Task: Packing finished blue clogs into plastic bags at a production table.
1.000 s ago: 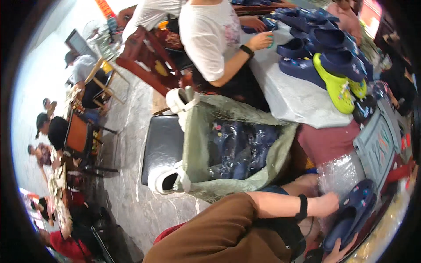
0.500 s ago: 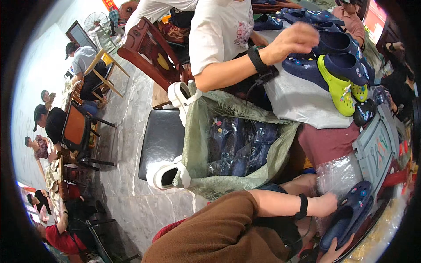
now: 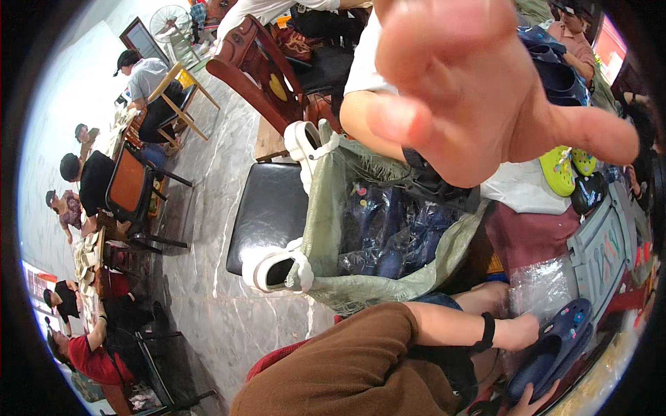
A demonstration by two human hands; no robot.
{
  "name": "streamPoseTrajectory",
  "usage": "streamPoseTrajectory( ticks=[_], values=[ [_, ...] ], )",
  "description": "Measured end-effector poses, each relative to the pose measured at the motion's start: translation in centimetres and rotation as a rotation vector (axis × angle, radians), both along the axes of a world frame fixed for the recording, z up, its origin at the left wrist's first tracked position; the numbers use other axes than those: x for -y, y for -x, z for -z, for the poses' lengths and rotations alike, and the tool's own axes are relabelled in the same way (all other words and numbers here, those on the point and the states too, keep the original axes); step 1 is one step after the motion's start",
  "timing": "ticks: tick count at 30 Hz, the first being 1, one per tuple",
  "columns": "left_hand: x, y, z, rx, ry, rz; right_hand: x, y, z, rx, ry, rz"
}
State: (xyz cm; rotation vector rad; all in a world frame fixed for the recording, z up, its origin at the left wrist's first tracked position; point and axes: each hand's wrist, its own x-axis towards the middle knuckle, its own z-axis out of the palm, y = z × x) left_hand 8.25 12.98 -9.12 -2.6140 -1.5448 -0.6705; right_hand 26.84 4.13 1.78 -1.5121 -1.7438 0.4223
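Note:
My left hand [image 3: 519, 332], with a black band on its wrist, reaches out from a brown sleeve at the bottom. Its fingers curl closed at a clear plastic bag [image 3: 544, 284], right beside a pair of navy clogs [image 3: 570, 329] with small charms. From below, my right hand [image 3: 533, 402] grips the clogs at their lower end, thumb and fingers around them. A co-worker's hand [image 3: 479, 104], blurred and very close, spreads its fingers across the upper right. It hides much of the clog pile and the co-worker's white shirt.
A green woven sack [image 3: 322, 229] holds navy clogs in clear plastic; white clogs [image 3: 274, 267] hang on its corners. Beside it stands a black-seated chair [image 3: 267, 215]. Lime clogs [image 3: 557, 170] and a grey plastic panel [image 3: 603, 243] lie at right. Several people sit along tables at left.
The co-worker's hand has swung from above the clog pile to right in front of me, fingers spread. The view has shifted slightly. My hands stay at the navy clogs.

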Motion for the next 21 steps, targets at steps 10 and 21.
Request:
streamPoseTrajectory(
  ticks=[10, 21],
  values=[
    [-0.2, -0.4, 0.4, 0.047, -0.04, -0.019, 0.0, 0.2, -0.5, 0.1, -0.025, -0.015],
    [0.2, 0.5, -0.7, 0.038, 0.029, 0.0, -0.2, 0.0, -0.3, 0.136, -0.081, -0.053]
  ],
)
